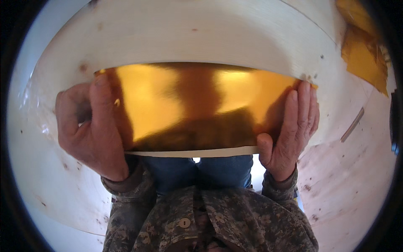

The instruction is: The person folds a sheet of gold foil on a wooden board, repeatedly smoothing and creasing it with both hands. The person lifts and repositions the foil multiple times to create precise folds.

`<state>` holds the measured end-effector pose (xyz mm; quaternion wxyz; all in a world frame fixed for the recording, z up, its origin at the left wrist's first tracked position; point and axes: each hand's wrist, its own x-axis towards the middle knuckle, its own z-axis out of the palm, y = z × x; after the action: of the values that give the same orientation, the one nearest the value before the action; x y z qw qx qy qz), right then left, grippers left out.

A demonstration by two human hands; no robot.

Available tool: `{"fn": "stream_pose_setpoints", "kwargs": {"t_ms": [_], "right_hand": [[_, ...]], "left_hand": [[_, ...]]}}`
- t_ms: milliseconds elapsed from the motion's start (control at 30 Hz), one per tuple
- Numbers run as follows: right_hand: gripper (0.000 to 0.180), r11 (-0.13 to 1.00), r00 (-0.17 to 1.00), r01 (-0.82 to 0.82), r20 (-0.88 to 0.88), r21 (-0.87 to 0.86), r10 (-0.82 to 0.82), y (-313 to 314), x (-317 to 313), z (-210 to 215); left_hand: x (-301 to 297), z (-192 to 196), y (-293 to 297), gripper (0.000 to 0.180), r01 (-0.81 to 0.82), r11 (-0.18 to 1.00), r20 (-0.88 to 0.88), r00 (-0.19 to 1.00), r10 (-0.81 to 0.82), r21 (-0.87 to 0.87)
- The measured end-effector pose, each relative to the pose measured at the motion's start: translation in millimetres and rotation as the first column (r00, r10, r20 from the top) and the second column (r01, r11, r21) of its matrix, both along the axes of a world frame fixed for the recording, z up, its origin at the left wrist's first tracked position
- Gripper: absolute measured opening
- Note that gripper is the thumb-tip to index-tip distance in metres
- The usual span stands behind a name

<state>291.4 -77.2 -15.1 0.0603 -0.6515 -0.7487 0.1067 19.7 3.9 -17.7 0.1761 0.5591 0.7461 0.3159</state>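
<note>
A shiny gold foil sheet (193,107) lies across the pale work surface (210,31) in front of me, its face mirroring dark and bright patches. At its left end my left hand (94,130) is closed, the thumb pressed along the foil near the far corner and the other fingers curled. My right hand (291,130) rests on the right end with its fingers stretched out, held side by side, and the thumb apart. The near edge of the foil runs close to the surface's front edge, just above my lap.
At the far right lie crumpled gold foil pieces (364,59). A thin brown strip (352,124) sits nearer, on the right. A dark object (394,122) stands at the right rim, partly cut off. Small dark stains dot the pale surface.
</note>
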Motion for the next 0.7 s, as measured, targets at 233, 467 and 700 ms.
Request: {"fn": "stream_pose_setpoints", "kwargs": {"t_ms": [233,467,700], "right_hand": [[0.071,0.998,0.998,-0.037,0.052,-0.043,0.039,3.1,0.0,5.6],[0.071,0.998,0.998,-0.048,0.046,-0.032,0.049,3.9,4.4,2.7],[0.07,0.996,0.997,-0.044,0.054,-0.083,0.048,3.4,2.7,9.0]], "left_hand": [[-3.9,0.3,-2.7,0.016,-0.089,0.994,-0.117,0.99,0.081,-0.067],[1.7,0.0,-1.8,0.02,-0.104,0.993,-0.143,0.985,0.095,-0.061],[-2.9,-1.7,-2.2,0.016,-0.078,0.996,-0.081,0.994,0.076,-0.029]]}}
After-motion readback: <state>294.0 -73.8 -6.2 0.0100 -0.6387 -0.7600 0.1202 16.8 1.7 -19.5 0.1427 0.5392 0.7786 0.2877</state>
